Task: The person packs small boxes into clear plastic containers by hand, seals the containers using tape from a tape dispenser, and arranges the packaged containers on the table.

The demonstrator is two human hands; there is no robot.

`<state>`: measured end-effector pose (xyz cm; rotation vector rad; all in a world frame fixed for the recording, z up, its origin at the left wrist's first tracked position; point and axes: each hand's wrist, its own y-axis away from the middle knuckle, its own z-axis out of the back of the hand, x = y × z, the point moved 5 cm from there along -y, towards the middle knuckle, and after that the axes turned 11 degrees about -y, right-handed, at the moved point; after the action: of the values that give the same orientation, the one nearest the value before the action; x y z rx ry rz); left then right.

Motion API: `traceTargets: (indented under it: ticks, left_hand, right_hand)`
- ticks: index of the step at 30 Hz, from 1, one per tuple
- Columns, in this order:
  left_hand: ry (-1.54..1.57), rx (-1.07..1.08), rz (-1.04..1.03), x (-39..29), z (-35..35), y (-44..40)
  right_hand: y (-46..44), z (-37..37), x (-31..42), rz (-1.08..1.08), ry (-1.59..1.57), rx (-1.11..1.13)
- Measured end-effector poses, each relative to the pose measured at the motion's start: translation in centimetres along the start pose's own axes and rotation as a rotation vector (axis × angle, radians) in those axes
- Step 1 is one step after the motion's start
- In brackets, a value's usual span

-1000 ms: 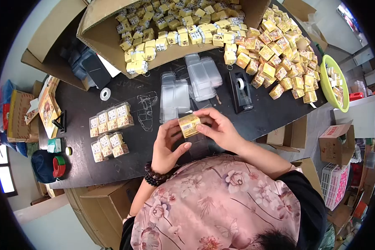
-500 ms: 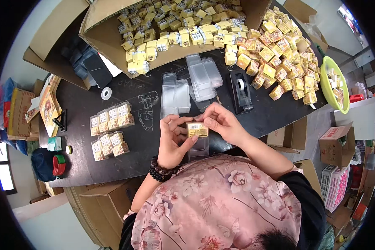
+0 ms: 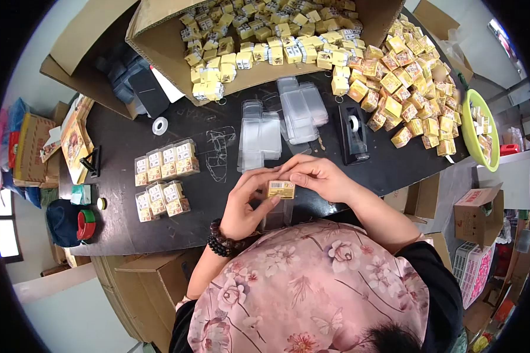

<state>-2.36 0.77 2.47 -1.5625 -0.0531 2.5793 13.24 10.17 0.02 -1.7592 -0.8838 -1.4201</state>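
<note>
Near the table's front edge, a small yellow box with a barcode on its upturned side is between my hands. My left hand, wearing dark bead bracelets, is closed on its left side, thumb along the lower edge. My right hand pinches the box's upper right corner with thumb and fingers. Below the box, a clear plastic piece shows in part against my floral apron. Flat clear plastic cases lie just beyond my hands, with a second stack beside them.
Two rows of packed clear cases stand at left. A tape dispenser and a tape roll lie on the black table. Behind are a carton of small boxes, a heap of yellow boxes and a green basket.
The view has shifted, so the table things sit further right. My right fingers have come down closer over the top edge of the small box, which stays between both hands.
</note>
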Motion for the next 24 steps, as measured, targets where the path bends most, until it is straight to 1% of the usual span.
traceTargets:
  ticks: [1,2,3,4,5,6,7,9,10,12,13,15,16,17,19,20,22,24]
  left_hand:
    - [-0.002,-0.007,0.003,0.7,0.3,0.4]
    - [0.167,-0.096,0.118,2.4,0.6,1.2]
    - [0.335,-0.187,0.23,4.0,1.0,1.8]
    - [0.5,-0.348,0.25,4.9,1.9,2.3]
    - [0.685,-0.439,0.346,5.8,2.7,2.9]
    - [1.017,-0.51,0.333,6.4,4.1,3.9]
    - [1.011,-0.524,0.331,6.4,4.6,4.5]
    - [1.355,-0.44,0.468,6.6,4.2,5.5]
    - [1.34,-0.406,0.451,6.4,4.0,6.1]
    - [1.423,-0.399,0.433,6.0,3.7,7.1]
    - [1.46,-0.374,0.431,6.0,3.6,7.6]
    - [1.544,-0.375,0.517,7.3,3.2,9.3]
    - [1.569,-0.426,0.537,7.5,3.3,9.6]
    - [1.571,-0.437,0.535,8.2,3.4,10.1]
    - [1.548,-0.33,0.441,9.3,3.8,10.5]
    - [1.55,-0.338,0.436,9.3,4.0,10.5]
    - [1.314,-0.337,0.372,8.2,5.3,9.4]
    - [1.32,-0.35,0.393,8.5,5.8,8.6]
  right_hand:
    - [-0.7,-0.6,0.4,-0.009,0.055,0.037]
    - [-1.5,-1.3,0.5,-0.018,0.109,0.076]
    - [-2.9,-1.7,0.5,0.017,0.251,0.095]
    - [-4.8,-1.3,0.0,-0.009,0.276,-0.016]
    - [-7.1,-0.7,-1.0,-0.036,0.299,-0.127]
    - [-13.0,1.2,-2.8,0.115,0.418,-0.333]
    - [-16.3,1.8,-4.4,0.232,0.519,-0.39]
    - [-21.8,2.2,-6.8,0.278,0.77,-0.498]
    - [-23.4,2.2,-7.6,0.288,0.764,-0.488]
    - [-26.2,2.0,-8.9,0.188,0.93,-0.498]
    - [-26.7,2.1,-9.2,0.193,0.922,-0.503]
    - [-27.7,2.7,-9.6,0.199,0.874,-0.5]
    - [-27.8,2.8,-9.7,0.236,0.837,-0.524]
    - [-27.6,2.9,-9.9,0.26,0.802,-0.526]
    - [-26.1,2.8,-8.8,0.345,0.672,-0.494]
    - [-25.0,3.0,-8.5,0.297,0.56,-0.506]
    - [-22.9,3.9,-9.1,0.239,0.351,-0.507]
    - [-20.4,4.8,-9.3,0.151,0.443,-0.548]
